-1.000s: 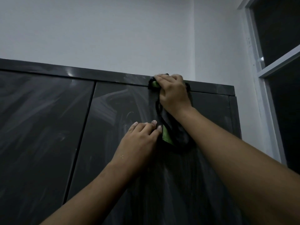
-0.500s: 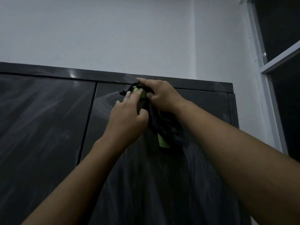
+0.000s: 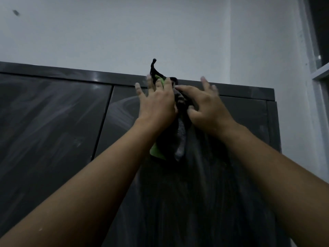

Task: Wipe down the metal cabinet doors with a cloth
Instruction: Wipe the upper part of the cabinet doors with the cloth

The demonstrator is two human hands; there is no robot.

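Head view: the left hand [image 3: 156,104] and right hand [image 3: 208,107], fingers spread, press the bunched cloth [image 3: 179,132] high on the cabinet door [image 3: 213,175]. I think they are fixing its folds; next, wipe downward, pressing flat.

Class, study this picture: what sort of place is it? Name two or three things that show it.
Likely a plain indoor room, perhaps a storeroom: a tall dark metal cabinet stands against a bare white wall, with a window frame at the right.
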